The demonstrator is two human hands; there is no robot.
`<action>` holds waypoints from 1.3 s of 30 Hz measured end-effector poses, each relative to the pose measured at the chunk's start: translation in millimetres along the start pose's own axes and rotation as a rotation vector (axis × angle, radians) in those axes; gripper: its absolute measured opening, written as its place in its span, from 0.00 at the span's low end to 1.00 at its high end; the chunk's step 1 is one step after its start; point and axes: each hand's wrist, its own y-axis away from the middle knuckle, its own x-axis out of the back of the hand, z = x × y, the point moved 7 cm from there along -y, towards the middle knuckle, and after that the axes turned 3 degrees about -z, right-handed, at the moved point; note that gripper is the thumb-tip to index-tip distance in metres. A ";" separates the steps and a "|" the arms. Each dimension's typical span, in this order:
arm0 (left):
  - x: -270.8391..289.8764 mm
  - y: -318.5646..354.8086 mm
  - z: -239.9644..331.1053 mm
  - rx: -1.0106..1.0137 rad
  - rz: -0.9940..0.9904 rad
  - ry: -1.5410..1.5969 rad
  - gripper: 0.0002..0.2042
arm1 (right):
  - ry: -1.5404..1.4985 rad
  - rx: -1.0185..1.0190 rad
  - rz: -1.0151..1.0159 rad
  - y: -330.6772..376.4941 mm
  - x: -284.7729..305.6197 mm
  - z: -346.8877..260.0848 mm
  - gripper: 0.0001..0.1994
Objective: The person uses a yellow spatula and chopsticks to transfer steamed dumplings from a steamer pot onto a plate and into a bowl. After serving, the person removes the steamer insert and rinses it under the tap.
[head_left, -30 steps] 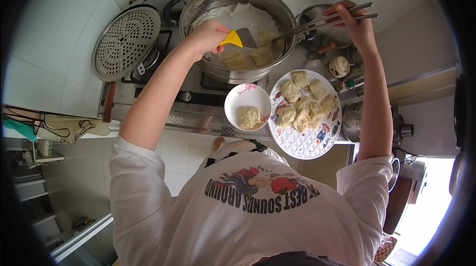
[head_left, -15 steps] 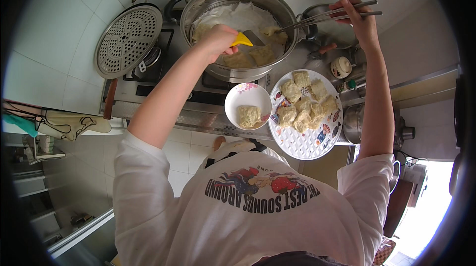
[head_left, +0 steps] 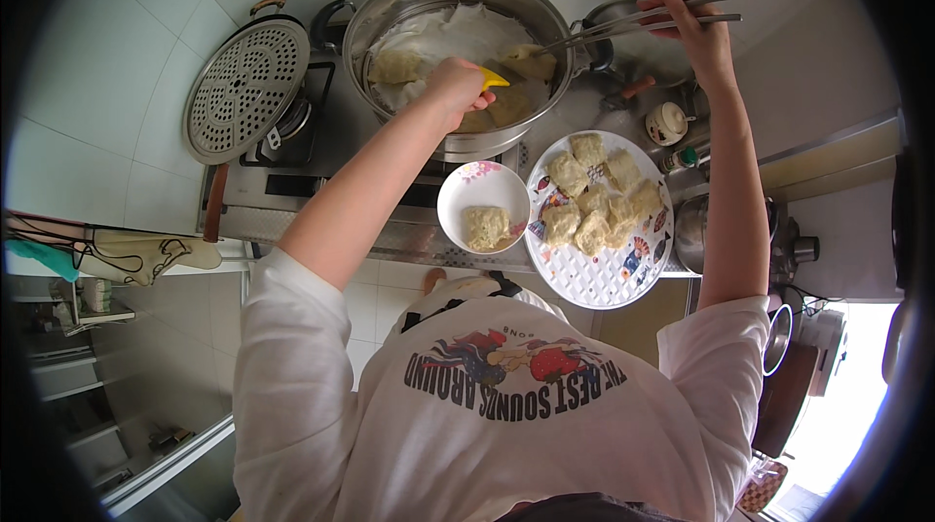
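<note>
Pale-yellow, squarish food pieces (head_left: 396, 66) lay on a crumpled white sheet (head_left: 448, 37) inside a wide, round steel pot (head_left: 487, 144). The left hand (head_left: 456, 93) had its fingers wrapped around a yellow-handled spatula (head_left: 495, 79) angled into the pot; the right hand (head_left: 682, 18) gripped long metal chopsticks (head_left: 628, 28), tips at one piece. Similar pieces sat on a white patterned plate (head_left: 609, 280) and in a white floral bowl (head_left: 477, 183).

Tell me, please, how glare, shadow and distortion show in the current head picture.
Head view: a bright patch at lower right is blown out to white; head view: seams between the wall tiles bow near the black rim; head view: the food beside the left hand looks dim.
</note>
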 end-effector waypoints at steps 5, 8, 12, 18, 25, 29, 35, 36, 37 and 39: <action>-9.6 -1.4 -2.8 -0.009 0.002 0.033 0.12 | 0.011 0.033 -0.013 7.1 3.1 -4.3 0.14; -8.2 -0.3 -5.3 -0.011 0.009 0.055 0.10 | -0.013 0.034 -0.026 19.9 12.8 -25.9 0.15; -7.1 -0.8 -7.5 -0.028 0.016 0.041 0.08 | -0.037 0.078 0.060 36.2 17.8 -40.6 0.13; -8.3 -7.0 -11.2 -0.052 0.034 0.017 0.08 | 0.245 0.148 -0.020 66.8 -57.1 -38.1 0.06; -10.6 -4.0 -14.0 -0.101 -0.025 0.043 0.09 | 0.380 0.437 -0.179 91.3 -103.1 -68.6 0.05; -14.2 0.6 -8.3 -0.161 -0.023 0.082 0.07 | 0.380 0.437 -0.178 91.7 -105.9 -70.3 0.05; -10.3 -1.8 10.9 -0.207 -0.092 0.064 0.12 | 0.358 0.418 -0.144 82.5 -101.8 -82.9 0.05; -10.2 1.9 16.8 -0.215 -0.100 0.076 0.12 | 0.368 0.411 -0.127 80.8 -99.9 -84.9 0.05; -10.6 7.3 25.3 -0.224 -0.108 0.087 0.12 | 0.378 0.404 -0.109 79.1 -97.7 -87.4 0.05; -9.4 18.7 42.2 -0.255 -0.114 0.111 0.12 | 0.343 0.410 -0.057 76.0 -94.3 -94.7 0.05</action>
